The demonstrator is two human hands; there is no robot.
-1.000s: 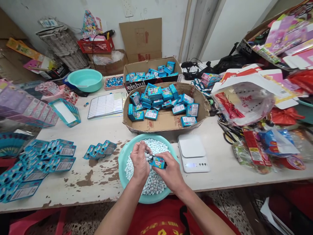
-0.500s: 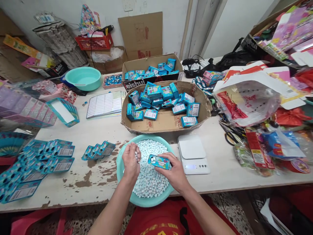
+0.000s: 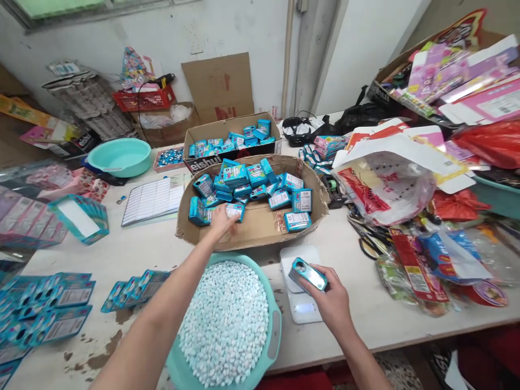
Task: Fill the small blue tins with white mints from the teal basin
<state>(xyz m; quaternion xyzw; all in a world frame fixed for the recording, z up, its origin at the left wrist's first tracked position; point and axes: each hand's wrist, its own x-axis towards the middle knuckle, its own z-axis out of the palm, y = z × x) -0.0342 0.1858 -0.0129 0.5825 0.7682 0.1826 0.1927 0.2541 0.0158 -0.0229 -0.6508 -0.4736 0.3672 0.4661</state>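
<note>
My right hand [image 3: 331,298] holds a small blue candy tin [image 3: 307,274] over the white scale [image 3: 299,281]. My left hand [image 3: 223,222] reaches into the near cardboard tray [image 3: 260,225] and touches a small blue box [image 3: 235,210] among several like it; whether its fingers have closed on the box is unclear. A teal basin [image 3: 273,338] full of pale blue-white candies [image 3: 225,322] sits at the table's front edge between my arms.
A second cardboard box [image 3: 229,135] of blue boxes stands behind the tray. Flat blue cartons [image 3: 134,288] lie at left, a lined sheet [image 3: 153,199] and an empty teal bowl [image 3: 119,157] farther back. Plastic bags and packaging [image 3: 406,189] crowd the right side.
My left hand left the candy basin and reached forward into the cardboard tray. My right hand carried the tin rightward to above the scale. The camera view tilted up and shifted right.
</note>
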